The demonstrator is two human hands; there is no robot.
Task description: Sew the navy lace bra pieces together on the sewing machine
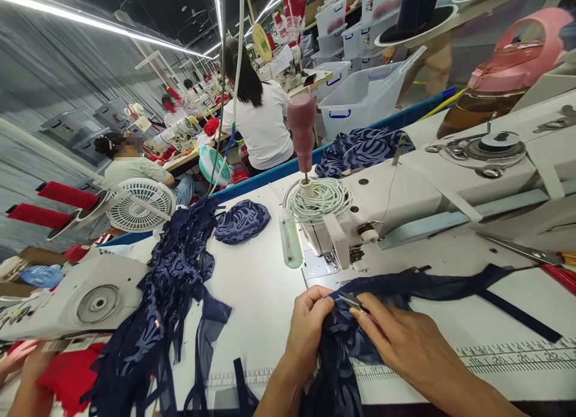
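So there's a big white work table point(261, 285) with a white sewing machine point(450, 183) sitting across the right side, and a long heap of navy lace point(171, 297) draped down the left. Front and centre, at the near edge just below the machine's needle end, is the navy lace piece point(346, 351), with one strap trailing off right. The left hand point(308, 327) has its fingers curled, pinching a fold at the top. The right hand point(405, 345) rests on the fabric just beside it, fingers pressed around small thread snips point(353, 302) that point at the left hand.
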